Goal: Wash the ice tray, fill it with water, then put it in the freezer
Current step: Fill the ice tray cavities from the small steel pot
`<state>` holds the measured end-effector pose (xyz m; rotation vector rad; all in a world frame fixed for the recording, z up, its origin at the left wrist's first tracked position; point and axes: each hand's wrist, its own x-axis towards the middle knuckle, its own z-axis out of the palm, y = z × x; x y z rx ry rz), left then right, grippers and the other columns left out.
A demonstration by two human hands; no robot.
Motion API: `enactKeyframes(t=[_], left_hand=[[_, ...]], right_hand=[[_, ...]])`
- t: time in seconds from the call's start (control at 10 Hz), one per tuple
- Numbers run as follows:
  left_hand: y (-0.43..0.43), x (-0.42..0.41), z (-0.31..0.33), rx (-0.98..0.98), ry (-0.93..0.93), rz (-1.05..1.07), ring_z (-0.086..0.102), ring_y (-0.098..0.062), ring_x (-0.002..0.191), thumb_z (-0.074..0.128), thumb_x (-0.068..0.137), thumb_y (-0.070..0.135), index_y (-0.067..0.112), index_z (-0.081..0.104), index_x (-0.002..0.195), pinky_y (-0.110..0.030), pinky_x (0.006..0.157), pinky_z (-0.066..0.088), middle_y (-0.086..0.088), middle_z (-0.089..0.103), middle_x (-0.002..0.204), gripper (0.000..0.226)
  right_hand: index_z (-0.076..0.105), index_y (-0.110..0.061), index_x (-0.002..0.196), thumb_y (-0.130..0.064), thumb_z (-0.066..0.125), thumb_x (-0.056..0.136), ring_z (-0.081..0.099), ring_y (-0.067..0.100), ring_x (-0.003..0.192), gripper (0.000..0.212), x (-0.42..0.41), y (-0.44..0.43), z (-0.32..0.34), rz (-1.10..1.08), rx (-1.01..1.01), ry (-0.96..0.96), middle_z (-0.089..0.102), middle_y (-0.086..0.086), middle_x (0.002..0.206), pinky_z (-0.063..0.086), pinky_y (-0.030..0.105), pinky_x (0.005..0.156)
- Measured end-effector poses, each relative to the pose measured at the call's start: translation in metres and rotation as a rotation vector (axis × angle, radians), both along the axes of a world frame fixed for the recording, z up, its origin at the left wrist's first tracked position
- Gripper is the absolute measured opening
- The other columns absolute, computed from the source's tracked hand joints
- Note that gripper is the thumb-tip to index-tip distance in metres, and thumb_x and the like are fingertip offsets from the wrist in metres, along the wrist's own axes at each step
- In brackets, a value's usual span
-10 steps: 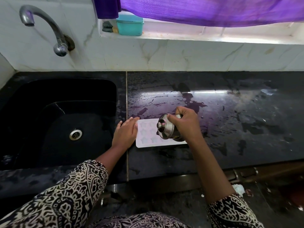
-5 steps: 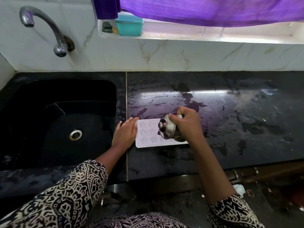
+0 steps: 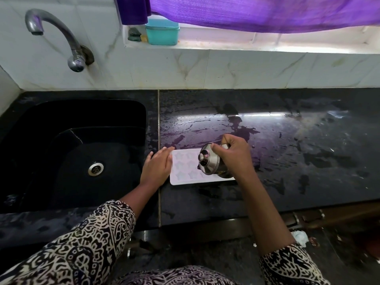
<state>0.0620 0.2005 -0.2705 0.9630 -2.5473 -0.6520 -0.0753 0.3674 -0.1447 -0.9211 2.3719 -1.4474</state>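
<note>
The ice tray lies flat on the dark counter. It's white w/ star-shaped cups, and sits just right of the seam next to the sink. Left hand rests palm down on the tray's left end, fingers straight & together, gripping nothing. Right hand is wrapped round a steel pot, thumb on the near side, fingers curled over the far side. The pot is tipped on its side above the tray's right half, lid & knob facing the left hand, and it hides that part of the tray. Can't tell if any water is coming out. The counter beyond the right hand is wet w/ streaks & splashes. The sink is to the left of the left hand, w/ the tap on the wall above it. Far past both hands, a teal box sits on the window ledge under a purple curtain.
</note>
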Motion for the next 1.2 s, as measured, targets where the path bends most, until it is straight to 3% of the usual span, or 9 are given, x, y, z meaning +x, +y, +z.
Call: enactKeyframes(t=[0.2, 0.3, 0.5, 0.8, 1.2], left_hand=[[0.001, 0.0, 0.002, -0.003, 0.007, 0.0, 0.033, -0.009, 0.139, 0.033, 0.102, 0.024, 0.023, 0.046, 0.138, -0.038, 0.114, 0.016, 0.001, 0.05, 0.142, 0.039], [0.001, 0.0, 0.002, 0.0, 0.014, 0.0, 0.034, -0.009, 0.139, 0.033, 0.102, 0.024, 0.023, 0.047, 0.138, -0.039, 0.114, 0.016, 0.001, 0.051, 0.142, 0.039], [0.0, 0.0, 0.002, 0.001, 0.003, 0.001, 0.033, -0.008, 0.139, 0.032, 0.102, 0.025, 0.024, 0.046, 0.139, -0.037, 0.114, 0.015, 0.002, 0.05, 0.142, 0.039], [0.0, 0.0, 0.002, 0.011, 0.006, 0.004, 0.032, -0.007, 0.139, 0.033, 0.101, 0.025, 0.025, 0.046, 0.139, -0.036, 0.114, 0.013, 0.002, 0.049, 0.143, 0.04], [0.0, 0.001, 0.002, 0.02, 0.021, 0.004, 0.032, -0.007, 0.139, 0.032, 0.101, 0.027, 0.025, 0.046, 0.138, -0.036, 0.115, 0.014, 0.002, 0.05, 0.142, 0.039]], right_hand=[[0.036, -0.018, 0.057, -0.012, 0.069, 0.078, 0.037, 0.013, 0.053, 0.039, -0.002, 0.002, -0.003, -0.017, -0.042, -0.083, 0.039, 0.0, 0.055, 0.034, 0.026, 0.052], [0.039, -0.015, 0.061, -0.009, 0.068, 0.077, 0.038, 0.015, 0.057, 0.034, -0.005, 0.003, -0.003, -0.049, -0.103, -0.215, 0.04, 0.008, 0.061, 0.036, 0.026, 0.053], [0.038, -0.018, 0.056, -0.003, 0.067, 0.076, 0.04, 0.015, 0.057, 0.039, -0.008, -0.001, -0.004, -0.104, -0.234, -0.419, 0.042, 0.005, 0.059, 0.037, 0.025, 0.053], [0.036, -0.017, 0.055, -0.003, 0.069, 0.075, 0.034, 0.011, 0.051, 0.041, 0.007, -0.014, 0.0, -0.011, -0.169, -0.261, 0.036, 0.002, 0.055, 0.032, 0.021, 0.048], [0.034, -0.019, 0.054, -0.011, 0.07, 0.075, 0.035, 0.013, 0.053, 0.042, 0.013, -0.024, 0.003, 0.084, -0.07, -0.046, 0.035, -0.005, 0.052, 0.033, 0.028, 0.056]])
